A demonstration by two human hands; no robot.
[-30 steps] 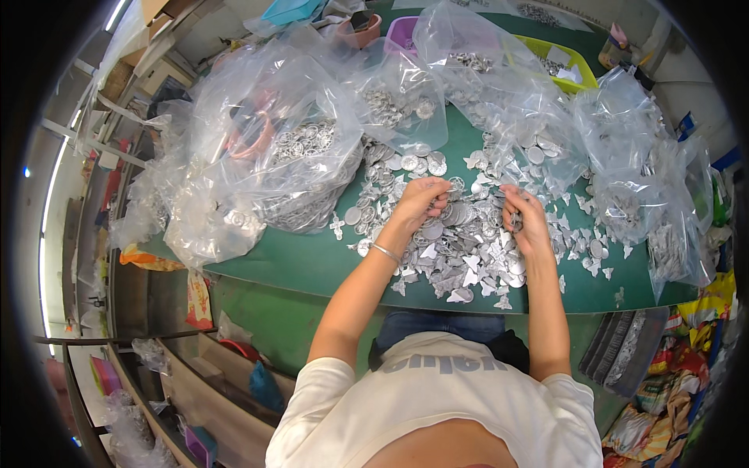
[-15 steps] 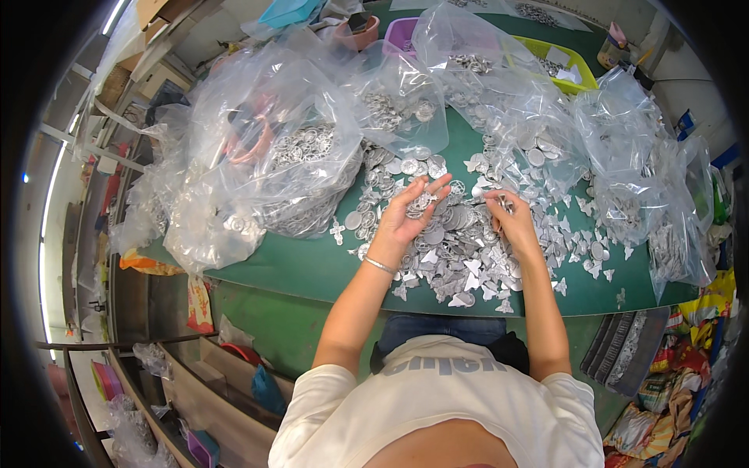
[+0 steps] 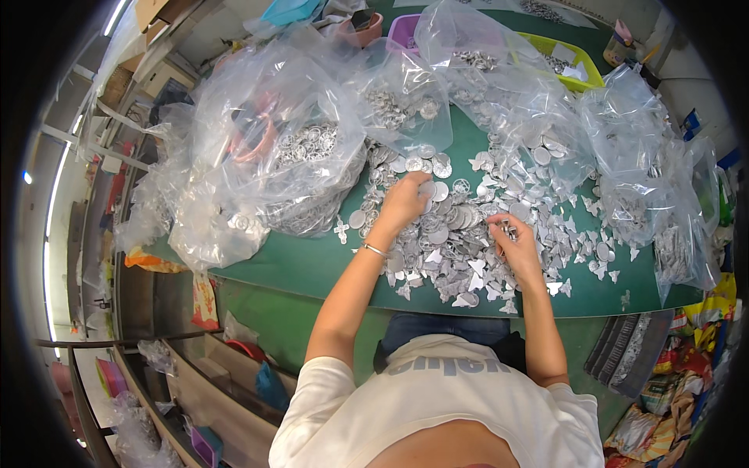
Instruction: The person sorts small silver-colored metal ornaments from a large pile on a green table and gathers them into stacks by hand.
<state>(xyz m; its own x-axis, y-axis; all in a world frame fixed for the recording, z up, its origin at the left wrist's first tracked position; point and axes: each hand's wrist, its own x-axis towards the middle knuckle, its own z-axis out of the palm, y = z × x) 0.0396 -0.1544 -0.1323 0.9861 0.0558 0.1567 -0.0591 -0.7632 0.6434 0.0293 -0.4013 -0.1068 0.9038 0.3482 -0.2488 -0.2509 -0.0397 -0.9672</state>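
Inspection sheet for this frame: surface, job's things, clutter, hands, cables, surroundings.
Surface: green table, largely covered with loose parts and bags.
Job's things: pile of small silver metal pieces, round discs and winged shapes, spread between the hands.
Clutter: clear plastic bags of metal parts around the pile; yellow tray and purple tub at the far edge.
Hands: left hand reaches onto the discs, bracelet on its wrist; right hand pinches small metal pieces at its fingertips.
Cables: nothing seen.
Surroundings: shelving on the left; coloured packets on the floor at right.
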